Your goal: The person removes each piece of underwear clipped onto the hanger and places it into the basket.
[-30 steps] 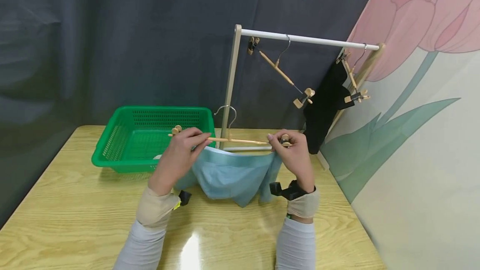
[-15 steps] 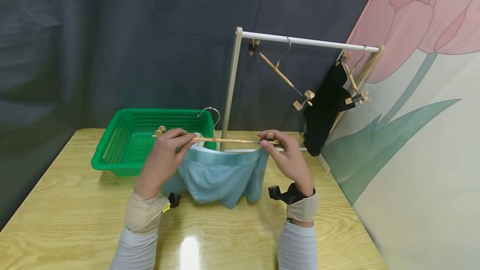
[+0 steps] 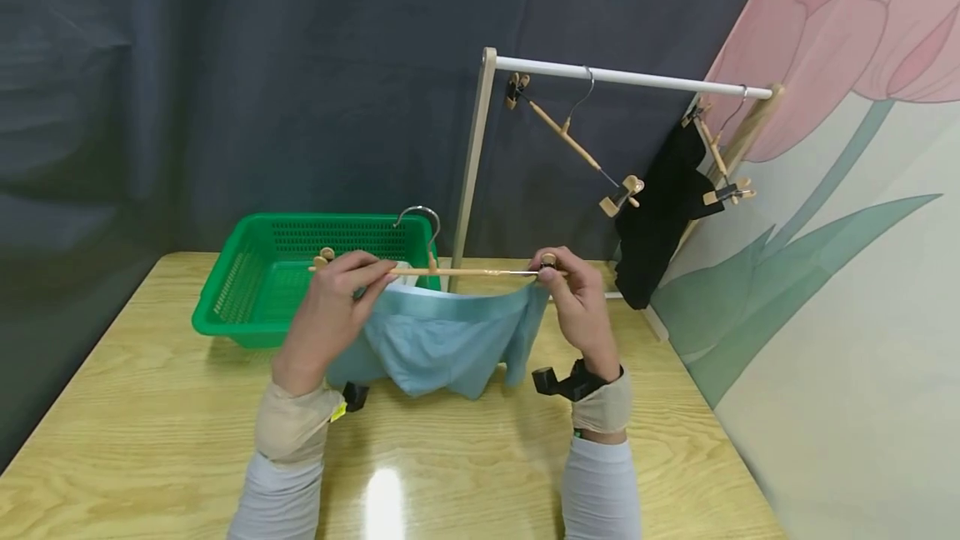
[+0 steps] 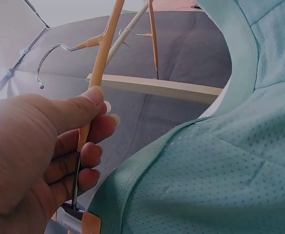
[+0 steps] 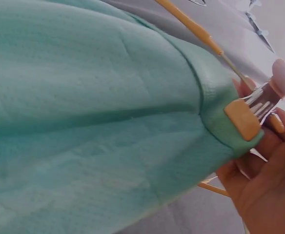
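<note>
A wooden clip hanger (image 3: 468, 272) with a metal hook is held level above the table in the head view. My left hand (image 3: 335, 298) pinches its bar near the left end, thumb against fingers; the left wrist view shows the left clip (image 4: 91, 223) just below that hand, at the cloth's edge. My right hand (image 3: 576, 298) grips the right clip (image 5: 243, 119), whose wooden pad presses on a corner of the waistband. Hanging from the hanger is a light blue-green mesh garment with a waistband, like underpants (image 3: 442, 340).
Behind the left hand stands a green basket (image 3: 240, 319), with a bit of white cloth (image 3: 405, 276) in it. A rack with a white rail (image 3: 637, 77) bears an unloaded clip hanger (image 3: 564, 133) and another hanger (image 3: 716, 148) with a black garment (image 3: 656, 215). A flowered wall (image 3: 817, 257) bounds the right side.
The hanger and garment have shifted left with my left hand. My right thumb, earlier on the bar beside the right clip, is now on that clip. The view has tilted slightly.
</note>
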Available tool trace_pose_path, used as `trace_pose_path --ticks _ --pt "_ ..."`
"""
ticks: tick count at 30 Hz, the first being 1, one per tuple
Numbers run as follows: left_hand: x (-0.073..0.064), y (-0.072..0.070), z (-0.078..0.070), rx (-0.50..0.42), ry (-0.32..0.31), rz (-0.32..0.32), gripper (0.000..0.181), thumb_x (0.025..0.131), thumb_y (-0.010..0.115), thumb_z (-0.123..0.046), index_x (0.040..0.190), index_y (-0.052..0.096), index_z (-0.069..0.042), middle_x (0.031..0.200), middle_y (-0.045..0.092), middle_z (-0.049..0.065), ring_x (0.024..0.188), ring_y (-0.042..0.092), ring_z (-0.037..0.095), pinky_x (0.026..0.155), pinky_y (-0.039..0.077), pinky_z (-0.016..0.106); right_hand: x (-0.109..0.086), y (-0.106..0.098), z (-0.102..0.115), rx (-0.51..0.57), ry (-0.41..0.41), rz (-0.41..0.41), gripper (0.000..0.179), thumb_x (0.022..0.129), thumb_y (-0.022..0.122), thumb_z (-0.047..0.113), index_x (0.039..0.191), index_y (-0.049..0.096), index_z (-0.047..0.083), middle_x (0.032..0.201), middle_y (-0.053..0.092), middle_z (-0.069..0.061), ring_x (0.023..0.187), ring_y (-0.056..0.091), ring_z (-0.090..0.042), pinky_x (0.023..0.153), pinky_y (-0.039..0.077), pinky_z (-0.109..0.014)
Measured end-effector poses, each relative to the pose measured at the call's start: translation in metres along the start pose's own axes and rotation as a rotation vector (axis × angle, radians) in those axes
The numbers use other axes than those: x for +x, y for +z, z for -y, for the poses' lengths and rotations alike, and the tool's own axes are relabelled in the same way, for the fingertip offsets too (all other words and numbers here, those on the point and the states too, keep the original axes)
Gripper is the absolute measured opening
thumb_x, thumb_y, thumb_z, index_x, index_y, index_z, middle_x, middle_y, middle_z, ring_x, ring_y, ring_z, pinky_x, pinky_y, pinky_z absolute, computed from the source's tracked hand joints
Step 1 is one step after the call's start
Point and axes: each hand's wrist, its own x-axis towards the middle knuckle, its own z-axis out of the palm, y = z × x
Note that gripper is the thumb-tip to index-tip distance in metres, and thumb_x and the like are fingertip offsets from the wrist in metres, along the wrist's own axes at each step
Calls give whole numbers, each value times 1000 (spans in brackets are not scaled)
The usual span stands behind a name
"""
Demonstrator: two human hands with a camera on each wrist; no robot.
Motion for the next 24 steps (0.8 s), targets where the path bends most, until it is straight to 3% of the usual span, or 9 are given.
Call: trace_pose_path --ticks 5,10,16,21,24 --pt "-1 -2 0 4 -4 -2 21 88 76 1 109 78 2 97 72 14 79 69 24 61 55 35 1 5 -4 34 -30 -43 44 103 59 36 98 68 -6 92 64 -6 87 56 -16 76 46 -25" --pt "-1 -3 0 11 -3 -4 22 87 76 2 110 78 3 97 72 14 79 68 24 62 55 35 2 7 -5 46 -28 -60 34 104 60 25 96 68 -7 91 65 -7 88 58 -14 75 47 -25" --pt "-1 -3 2 36 -6 4 23 86 77 2 109 78 3 96 72 14 79 68 25 62 55 35 4 8 -7 19 -39 -48 27 104 60 17 94 71 -6 89 65 -19 90 59 -12 77 48 -23" --pt "2 -5 1 40 -20 14 23 88 76 0 111 78 2 98 72 14 80 68 25 63 56 35 7 6 -10 23 -48 -50 36 104 59 28 94 71 -5 89 67 -7 85 58 -15 74 48 -25" --pt "1 -3 0 44 -30 29 23 88 76 0 112 78 2 97 72 14 78 68 24 61 55 34 5 5 -10 26 -20 -30 31 105 57 22 97 69 -5 92 66 -1 82 57 -15 73 49 -25"
